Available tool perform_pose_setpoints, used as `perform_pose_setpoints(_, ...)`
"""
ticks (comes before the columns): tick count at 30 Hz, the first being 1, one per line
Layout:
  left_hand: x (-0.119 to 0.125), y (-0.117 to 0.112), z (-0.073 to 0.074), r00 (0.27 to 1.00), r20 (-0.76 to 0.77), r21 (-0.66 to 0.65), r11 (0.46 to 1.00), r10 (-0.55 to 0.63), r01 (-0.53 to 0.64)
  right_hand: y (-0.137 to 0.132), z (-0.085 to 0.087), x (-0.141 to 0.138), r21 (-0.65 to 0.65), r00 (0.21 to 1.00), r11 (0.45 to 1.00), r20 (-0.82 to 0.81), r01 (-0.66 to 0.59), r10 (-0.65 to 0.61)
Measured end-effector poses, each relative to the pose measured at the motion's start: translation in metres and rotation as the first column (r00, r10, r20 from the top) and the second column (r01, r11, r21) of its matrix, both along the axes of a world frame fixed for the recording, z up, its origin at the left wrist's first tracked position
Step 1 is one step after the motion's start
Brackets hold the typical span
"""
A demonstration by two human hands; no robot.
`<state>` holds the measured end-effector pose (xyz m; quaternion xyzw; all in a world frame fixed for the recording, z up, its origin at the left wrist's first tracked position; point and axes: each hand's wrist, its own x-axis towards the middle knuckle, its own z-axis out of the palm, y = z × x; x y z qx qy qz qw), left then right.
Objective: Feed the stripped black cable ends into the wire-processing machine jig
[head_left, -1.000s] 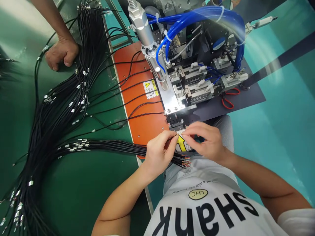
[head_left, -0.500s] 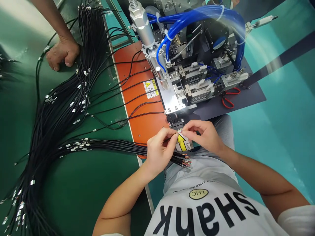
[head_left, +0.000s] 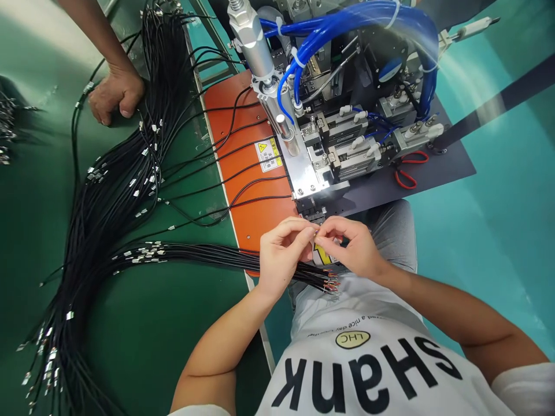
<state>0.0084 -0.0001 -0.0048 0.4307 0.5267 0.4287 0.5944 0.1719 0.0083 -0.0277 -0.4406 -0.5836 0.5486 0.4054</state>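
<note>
Just beside the machine [head_left: 306, 173], a mostly hidden wire end [head_left: 316, 234] is pinched between left hand [head_left: 282, 252] and right hand [head_left: 353, 247], the black cable bundle [head_left: 217, 256] being laid crosswise beneath the nearer left.

Small pinched piece [head_left: 316, 233], at the fingertips of my left hand [head_left: 280, 254] and right hand [head_left: 353, 248]: was too small to identify. Arrow label [head_left: 319, 256]: was partly hidden behind my hands. Cable strand [head_left: 217, 258]: ran partly behind my left hand. Machine [head_left: 306, 176], co-worker's arm [head_left: 97, 34]: were cut off by the top edge.
</note>
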Motion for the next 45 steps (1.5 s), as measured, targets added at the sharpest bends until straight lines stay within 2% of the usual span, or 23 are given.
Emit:
perform_pose_setpoints(4,0.001,-0.001,-0.006,0.996,0.068,-0.035,0.998,0.061,-0.059,-0.003,0.000,-0.003,0.017,1.000,1.000,0.015,0.019,-0.020)
perform_pose_setpoints(8,0.001,0.000,-0.010,0.991,0.074,-0.100,0.990,0.109,-0.101,-0.006,-0.004,-0.010,0.050,0.996,0.996,0.052,0.074,-0.077)
perform_pose_setpoints(12,-0.006,0.003,-0.005,0.996,0.093,-0.142,0.990,0.017,-0.004,-0.003,-0.006,-0.010,0.056,0.993,0.994,0.062,0.095,-0.099)
perform_pose_setpoints(15,-0.011,0.004,0.000,0.995,0.045,-0.169,0.981,-0.089,0.096,-0.002,-0.005,-0.005,0.131,0.984,0.987,0.143,0.088,-0.106)
perform_pose_setpoints(17,-0.012,0.003,0.001,0.994,0.017,-0.166,0.980,-0.111,0.112,-0.002,-0.003,-0.002,0.196,0.972,0.977,0.204,0.078,-0.119)
perform_pose_setpoints(20,-0.013,0.003,-0.001,0.994,0.064,-0.185,0.978,-0.086,0.097,-0.005,-0.002,-0.001,0.238,0.960,0.969,0.246,0.072,-0.132)
perform_pose_setpoints(24,-0.013,0.006,-0.007,0.983,0.181,-0.268,0.960,-0.029,0.077,-0.008,-0.005,-0.004,0.185,0.964,0.979,0.235,0.080,-0.123)
perform_pose_setpoints(30,-0.013,0.009,-0.007,0.969,0.239,-0.302,0.953,0.054,0.021,-0.007,-0.007,-0.008,0.180,0.963,0.981,0.243,0.070,-0.113)
perform_pose_setpoints(33,-0.013,0.007,-0.006,0.975,0.214,-0.284,0.959,0.065,-0.002,-0.005,-0.006,-0.008,0.210,0.960,0.976,0.257,0.055,-0.110)
perform_pose_setpoints(38,-0.010,0.002,-0.003,0.997,0.053,-0.207,0.978,0.050,-0.038,-0.003,-0.004,-0.005,0.289,0.953,0.955,0.266,0.065,-0.145)
perform_pose_setpoints(45,-0.011,0.000,-0.007,0.991,0.120,-0.282,0.959,0.058,-0.022,-0.007,-0.013,-0.011,0.261,0.960,0.962,0.240,0.077,-0.142)
